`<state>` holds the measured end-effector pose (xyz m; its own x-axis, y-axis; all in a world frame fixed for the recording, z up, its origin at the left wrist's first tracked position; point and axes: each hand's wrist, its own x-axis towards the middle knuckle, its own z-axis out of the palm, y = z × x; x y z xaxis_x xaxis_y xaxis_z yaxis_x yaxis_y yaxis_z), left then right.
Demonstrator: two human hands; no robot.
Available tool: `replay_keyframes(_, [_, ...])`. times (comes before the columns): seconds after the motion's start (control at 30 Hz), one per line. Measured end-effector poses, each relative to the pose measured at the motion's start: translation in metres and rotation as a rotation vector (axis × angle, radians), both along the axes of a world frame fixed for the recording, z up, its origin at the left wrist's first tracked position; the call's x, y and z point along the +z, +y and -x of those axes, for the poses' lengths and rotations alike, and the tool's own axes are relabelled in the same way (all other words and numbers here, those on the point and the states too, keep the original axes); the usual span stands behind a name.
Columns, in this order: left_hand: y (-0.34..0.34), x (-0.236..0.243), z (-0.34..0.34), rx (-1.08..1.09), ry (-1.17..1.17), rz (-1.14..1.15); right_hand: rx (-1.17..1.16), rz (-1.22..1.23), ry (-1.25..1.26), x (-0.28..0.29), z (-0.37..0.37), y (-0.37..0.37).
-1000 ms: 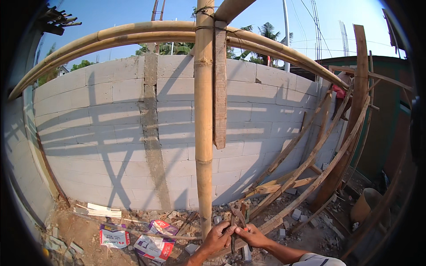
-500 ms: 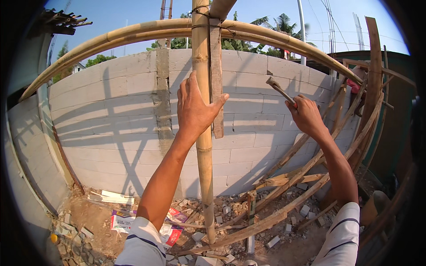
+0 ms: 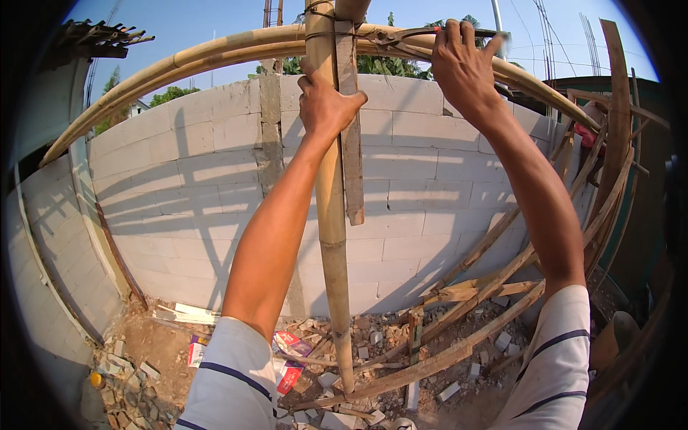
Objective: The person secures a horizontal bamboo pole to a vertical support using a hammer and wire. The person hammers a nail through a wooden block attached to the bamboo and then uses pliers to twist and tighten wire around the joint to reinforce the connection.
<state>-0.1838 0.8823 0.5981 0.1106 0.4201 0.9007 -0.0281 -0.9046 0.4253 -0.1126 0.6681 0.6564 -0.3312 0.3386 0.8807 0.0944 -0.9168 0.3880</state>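
My left hand (image 3: 327, 107) is closed round the upright bamboo pole (image 3: 331, 215), its thumb reaching over the flat wooden batten (image 3: 350, 143) that hangs against the pole's right side. Higher up, my right hand (image 3: 462, 68) grips a pair of pincers (image 3: 412, 34) with dark handles that show a bit of red. The pincers' head points left and lies close to the joint, where dark tie wire (image 3: 319, 34) binds the pole, the batten and the horizontal bamboo poles (image 3: 215, 44). Whether the jaws touch the wire I cannot tell.
A pale block wall (image 3: 416, 179) stands behind the pole. Timber and bamboo lengths (image 3: 459, 351) lean and lie at the right. Rubble (image 3: 129, 387) and torn printed sacks (image 3: 290, 373) cover the ground. At the far right, a person in red (image 3: 589, 136) is partly hidden by timber.
My right hand has risen up and left, bringing the pincers from in front of the wall to the wired joint. My left hand has slid a little higher on the pole.
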Motion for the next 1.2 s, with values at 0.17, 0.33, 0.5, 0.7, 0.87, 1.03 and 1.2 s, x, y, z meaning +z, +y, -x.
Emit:
replay_keyframes(0.17, [-0.010,0.001,0.001,-0.039,0.029,0.046,0.067,-0.040,0.288,0.019,-0.023,-0.022])
replay_keyframes(0.33, [-0.005,-0.001,-0.001,-0.026,-0.014,-0.003,-0.025,0.021,0.157,0.018,-0.031,-0.006])
replay_keyframes(0.5, [-0.005,-0.002,-0.001,-0.067,0.000,0.005,-0.014,-0.005,0.138,0.013,-0.034,0.011])
replay_keyframes(0.7, [-0.010,-0.004,-0.005,-0.048,-0.024,-0.003,0.164,-0.010,0.382,0.026,-0.029,-0.013])
replay_keyframes(0.87, [-0.002,-0.006,-0.002,-0.056,-0.045,-0.029,0.148,0.031,0.018,-0.003,0.029,0.002])
replay_keyframes(1.03, [-0.003,-0.004,-0.001,-0.065,-0.020,-0.021,0.247,0.156,-0.055,0.004,0.036,0.031])
replay_keyframes(1.2, [-0.007,-0.006,-0.003,-0.061,-0.005,-0.001,-0.102,0.155,-0.074,0.013,0.011,0.033])
